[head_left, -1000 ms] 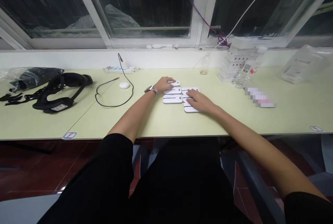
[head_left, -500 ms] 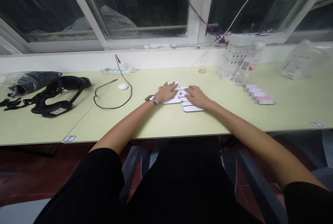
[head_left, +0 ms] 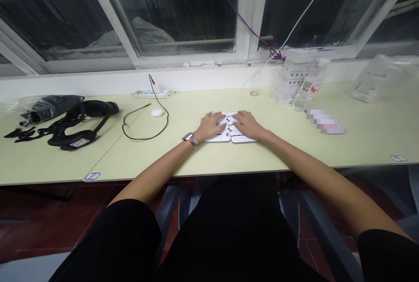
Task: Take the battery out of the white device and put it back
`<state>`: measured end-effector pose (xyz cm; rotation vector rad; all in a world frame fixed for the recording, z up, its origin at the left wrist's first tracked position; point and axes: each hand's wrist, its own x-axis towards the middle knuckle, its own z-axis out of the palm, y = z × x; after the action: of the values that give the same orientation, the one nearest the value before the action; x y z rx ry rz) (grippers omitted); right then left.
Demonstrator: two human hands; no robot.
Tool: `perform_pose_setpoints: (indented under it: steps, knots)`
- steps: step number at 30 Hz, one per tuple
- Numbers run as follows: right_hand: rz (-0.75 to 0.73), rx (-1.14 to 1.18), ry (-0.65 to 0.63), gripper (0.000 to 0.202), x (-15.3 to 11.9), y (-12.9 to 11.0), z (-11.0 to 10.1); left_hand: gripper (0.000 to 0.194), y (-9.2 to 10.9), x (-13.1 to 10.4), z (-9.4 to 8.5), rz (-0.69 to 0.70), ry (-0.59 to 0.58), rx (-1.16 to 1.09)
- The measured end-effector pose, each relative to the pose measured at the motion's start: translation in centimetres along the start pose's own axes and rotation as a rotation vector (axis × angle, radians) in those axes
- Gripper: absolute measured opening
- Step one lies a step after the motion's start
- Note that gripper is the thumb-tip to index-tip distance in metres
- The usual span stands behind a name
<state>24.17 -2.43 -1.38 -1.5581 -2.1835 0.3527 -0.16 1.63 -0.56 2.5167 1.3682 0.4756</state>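
Note:
Two groups of white pieces with black markings lie side by side on the pale green table, their front edges nearly level. My left hand point(head_left: 210, 126) rests with spread fingers on the left white piece point(head_left: 218, 138), which bears a small black mark. Fingers apart, my right hand point(head_left: 246, 123) lies on the right white piece point(head_left: 241, 138), which has black lines. Both hands cover much of the pieces, and neither is wrapped around anything. A watch and a woven band are on my left wrist.
On the pale green table point(head_left: 190, 158) are a black headset point(head_left: 78, 140), a looped black cable point(head_left: 147, 138), a round white object point(head_left: 157, 112) and a power strip point(head_left: 152, 94) to the left. White boxes point(head_left: 288, 79), a bottle point(head_left: 303, 96) and a plastic bag point(head_left: 373, 79) stand right.
My left hand and the left white piece have moved toward the table's front edge. The two pieces now line up more evenly; my right hand has hardly moved.

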Motion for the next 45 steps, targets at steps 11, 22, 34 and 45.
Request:
perform_pose_setpoints:
  steps: [11,22,34,45]
  knots:
    - [0.007,-0.004,-0.017,0.055,-0.2,-0.3,-0.1,0.061,1.3,-1.6,0.1,-0.013,-0.012,0.005]
    - [-0.002,0.036,-0.016,0.053,0.0,0.0,0.1,0.059,2.0,-1.7,0.1,-0.053,0.016,-0.017]
    - [0.123,0.312,0.263,0.053,0.4,1.3,-1.0,0.049,-0.6,-0.2,-0.3,-0.132,0.291,-0.383]
    - [0.297,0.566,0.218,0.055,0.6,1.2,-0.5,0.042,-2.2,1.0,0.7,-0.244,0.394,-0.74]
